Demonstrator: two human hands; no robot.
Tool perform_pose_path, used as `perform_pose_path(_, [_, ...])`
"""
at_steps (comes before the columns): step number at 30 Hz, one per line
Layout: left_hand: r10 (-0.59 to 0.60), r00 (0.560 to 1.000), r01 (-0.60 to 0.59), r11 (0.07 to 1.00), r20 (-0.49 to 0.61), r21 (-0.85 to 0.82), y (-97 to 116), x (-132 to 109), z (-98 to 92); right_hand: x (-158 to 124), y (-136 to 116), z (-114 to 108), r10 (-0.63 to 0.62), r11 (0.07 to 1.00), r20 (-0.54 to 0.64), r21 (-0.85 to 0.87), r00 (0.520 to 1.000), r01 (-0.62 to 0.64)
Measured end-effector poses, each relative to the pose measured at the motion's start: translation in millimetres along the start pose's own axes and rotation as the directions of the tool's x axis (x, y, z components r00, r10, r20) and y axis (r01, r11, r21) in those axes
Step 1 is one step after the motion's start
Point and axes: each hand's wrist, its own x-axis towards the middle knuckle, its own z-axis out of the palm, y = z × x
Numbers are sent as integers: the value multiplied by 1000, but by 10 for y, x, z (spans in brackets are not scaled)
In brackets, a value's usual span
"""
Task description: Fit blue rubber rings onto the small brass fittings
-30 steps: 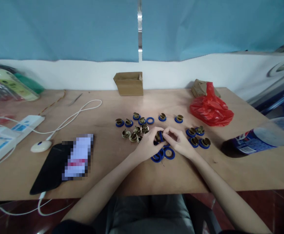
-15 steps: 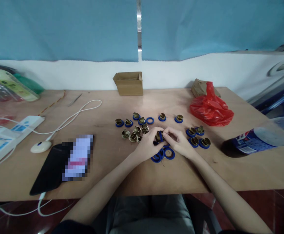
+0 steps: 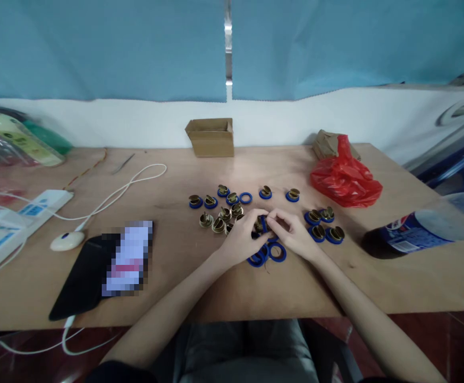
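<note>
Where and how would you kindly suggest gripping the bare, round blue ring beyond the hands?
I'd probably pinch the blue ring by its right rim, from above: it lies flat, and a round brass-coloured, blue-based piece crowds its left.

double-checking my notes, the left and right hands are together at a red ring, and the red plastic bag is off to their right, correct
One thing is off: the ring between the left hand and right hand is blue, not red, as the head view shows.

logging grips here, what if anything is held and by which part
The left hand and right hand hold a round blue ring between them, seemingly by its rim; exact contact is hidden.
</note>
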Motion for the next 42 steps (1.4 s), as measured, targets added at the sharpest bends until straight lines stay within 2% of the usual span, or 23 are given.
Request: perform_pose_path(42, [8, 1000, -8, 1000, 1, 8, -40, -9, 21, -2, -38, -4, -19, 998, -21, -65, 1000, 18])
